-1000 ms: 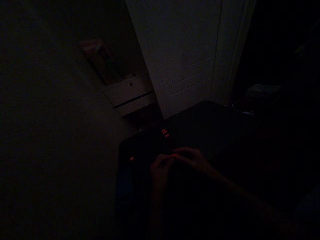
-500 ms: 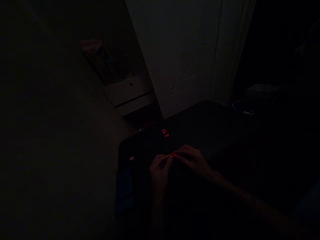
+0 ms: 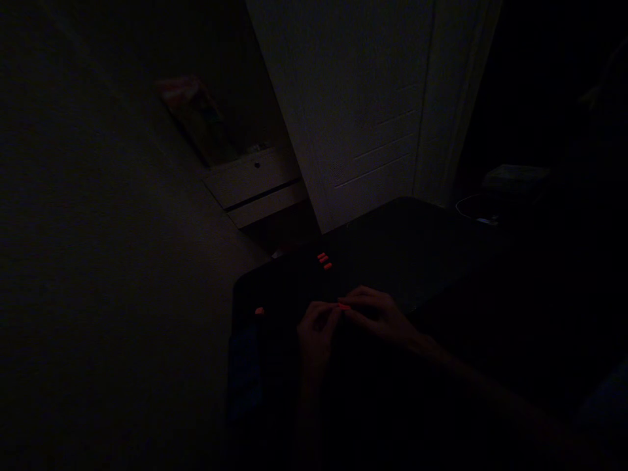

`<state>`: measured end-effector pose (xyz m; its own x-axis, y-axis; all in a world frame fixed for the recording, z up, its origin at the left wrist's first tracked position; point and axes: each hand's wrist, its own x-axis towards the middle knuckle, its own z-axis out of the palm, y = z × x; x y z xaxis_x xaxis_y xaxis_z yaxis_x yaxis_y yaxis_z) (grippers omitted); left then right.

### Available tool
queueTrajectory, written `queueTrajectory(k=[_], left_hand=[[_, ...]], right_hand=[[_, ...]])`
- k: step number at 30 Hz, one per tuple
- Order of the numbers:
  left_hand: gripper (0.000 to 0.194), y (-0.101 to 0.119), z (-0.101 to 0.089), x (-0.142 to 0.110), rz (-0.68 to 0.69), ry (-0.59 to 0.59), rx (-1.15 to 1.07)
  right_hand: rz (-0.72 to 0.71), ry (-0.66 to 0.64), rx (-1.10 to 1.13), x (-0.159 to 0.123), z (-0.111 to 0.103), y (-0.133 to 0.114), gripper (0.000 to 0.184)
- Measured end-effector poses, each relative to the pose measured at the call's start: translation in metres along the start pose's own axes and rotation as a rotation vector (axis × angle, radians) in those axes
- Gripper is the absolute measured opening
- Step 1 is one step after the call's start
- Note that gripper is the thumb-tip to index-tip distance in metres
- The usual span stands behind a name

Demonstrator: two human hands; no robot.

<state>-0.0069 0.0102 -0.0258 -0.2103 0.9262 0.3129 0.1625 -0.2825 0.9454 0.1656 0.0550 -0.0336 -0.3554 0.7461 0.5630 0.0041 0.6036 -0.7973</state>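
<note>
In very dim light, my left hand (image 3: 316, 328) and my right hand (image 3: 377, 313) meet over a dark table (image 3: 412, 239). Between their fingertips is a small bright red-orange piece (image 3: 344, 307), pinched from both sides; its exact kind is too dark to tell. Beyond the hands, 3 small red-orange sticks (image 3: 323, 260) lie close together on the table. Left of my left hand sits a small orange block-like piece (image 3: 260, 311). The undersides of both hands are lost in shadow.
A dark bluish flat panel (image 3: 244, 373) lies at the table's left edge. Behind the table stand a pale door (image 3: 363, 131) and a drawer unit (image 3: 255, 176). On the right are a box-like object (image 3: 517, 173) and a thin white cable (image 3: 458, 206).
Both hands stay in nearly the same place, with slight finger shifts. The red-orange piece between them has turned a little and shows a thinner outline. The pieces on the table have not moved.
</note>
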Motion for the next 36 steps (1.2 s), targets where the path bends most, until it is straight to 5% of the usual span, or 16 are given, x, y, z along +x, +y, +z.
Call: queueTrajectory(k=[6,13,18,29,36], left_hand=[[0.008,-0.001,0.0,-0.001,0.018,-0.001,0.053],[0.018,-0.013,-0.003,-0.003,0.071,0.249,0.327],[0.015,-0.022,-0.001,-0.003,0.068,0.16,0.523],[0.027,-0.02,-0.004,-0.004,-0.165,0.124,-0.01],[0.024,-0.01,0.0,-0.007,-0.123,0.103,0.034]], right_hand=[[0.112,-0.047,0.051,0.001,0.0,0.001,0.027],[0.165,0.01,-0.025,0.002,0.001,0.007,0.028],[0.198,-0.02,-0.086,0.001,0.0,0.018,0.027],[0.148,-0.124,-0.118,-0.001,-0.007,0.016,0.022],[0.221,-0.144,-0.064,0.001,-0.009,0.013,0.028]])
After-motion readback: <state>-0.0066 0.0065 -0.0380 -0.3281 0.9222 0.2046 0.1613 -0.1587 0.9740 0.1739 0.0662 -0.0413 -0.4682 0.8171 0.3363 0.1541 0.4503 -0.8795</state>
